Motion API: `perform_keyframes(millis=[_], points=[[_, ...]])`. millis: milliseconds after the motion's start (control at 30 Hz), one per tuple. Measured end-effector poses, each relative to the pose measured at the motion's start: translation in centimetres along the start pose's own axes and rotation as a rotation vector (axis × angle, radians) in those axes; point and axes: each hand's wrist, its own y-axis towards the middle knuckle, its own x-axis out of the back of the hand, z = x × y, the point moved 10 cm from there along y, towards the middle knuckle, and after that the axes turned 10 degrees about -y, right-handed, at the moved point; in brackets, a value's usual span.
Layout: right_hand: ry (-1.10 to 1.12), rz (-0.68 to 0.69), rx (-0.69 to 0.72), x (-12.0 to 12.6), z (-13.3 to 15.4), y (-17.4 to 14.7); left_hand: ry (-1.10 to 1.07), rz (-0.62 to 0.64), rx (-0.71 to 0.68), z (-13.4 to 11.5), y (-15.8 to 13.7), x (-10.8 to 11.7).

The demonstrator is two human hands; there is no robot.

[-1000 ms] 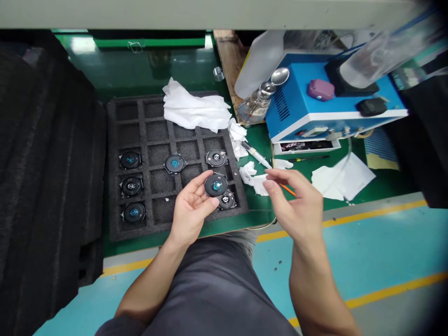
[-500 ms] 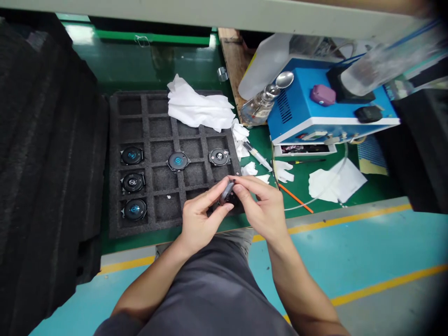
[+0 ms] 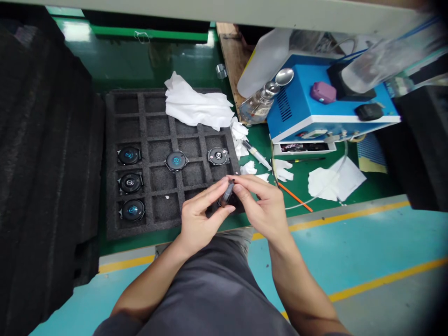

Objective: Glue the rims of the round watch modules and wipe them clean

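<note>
Between both hands I hold a dark round watch case, turned on edge, over the near right corner of a black foam tray. My left hand grips its left side with thumb and fingers. On the other side, the thumb and fingertips of my right hand pinch its upper edge. Fingers hide part of the case. In the tray, watch cases sit in the left column, among them one at the near left. Another watch case rests across the dividers, and one more lies at the right.
A white cloth covers the tray's far part. Right of it are crumpled tissues, a syringe, an orange stick and a metal-topped bottle. A blue machine stands behind; stacked black foam rises at left.
The watch case has turned slightly in my fingers and shows more edge-on. Both hands keep their grip, and the view has shifted a little.
</note>
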Motion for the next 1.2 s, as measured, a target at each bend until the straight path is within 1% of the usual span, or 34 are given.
perform_keyframes(millis=[333,567,1200], points=[[-0.006,0.005,0.005,0.08,0.25,0.02,0.007,0.012,-0.054,-0.39,0.10,-0.03],[-0.004,0.017,0.001,0.03,0.12,0.05,0.031,0.002,-0.039,-0.33,0.11,0.00],[-0.025,0.060,-0.011,-0.42,-0.26,-0.03,-0.001,-0.025,-0.023,-0.54,0.35,0.08]])
